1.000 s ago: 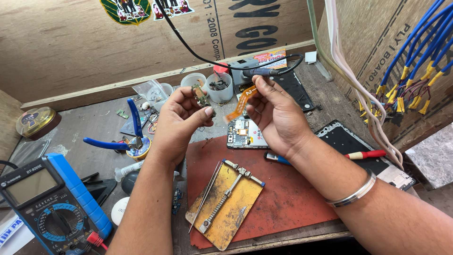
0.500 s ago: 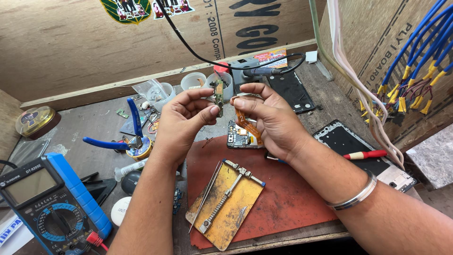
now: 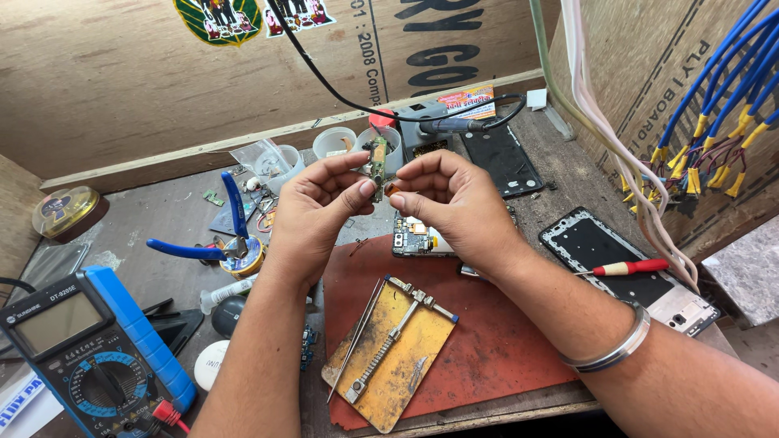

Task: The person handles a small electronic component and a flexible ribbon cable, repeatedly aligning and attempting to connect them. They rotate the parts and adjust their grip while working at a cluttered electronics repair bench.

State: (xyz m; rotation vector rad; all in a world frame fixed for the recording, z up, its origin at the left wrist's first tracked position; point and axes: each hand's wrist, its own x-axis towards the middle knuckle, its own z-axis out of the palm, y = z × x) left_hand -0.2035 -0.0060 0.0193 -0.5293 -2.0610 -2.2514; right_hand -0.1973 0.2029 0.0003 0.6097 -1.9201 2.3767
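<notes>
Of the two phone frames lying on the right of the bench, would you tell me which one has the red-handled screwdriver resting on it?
The nearer phone frame, with the pale rim; the red-handled screwdriver lies across it. The all-dark frame farther back carries nothing.

I see my left hand [image 3: 312, 215] and right hand [image 3: 454, 203] pinching a small green circuit board [image 3: 377, 162] upright between them, above the red mat [image 3: 487, 341].

the small board [image 3: 377, 166] is half hidden by the fingertips of the left hand [image 3: 312, 212] and right hand [image 3: 454, 203]; the multimeter [image 3: 89, 357] runs off the bottom edge.
</notes>
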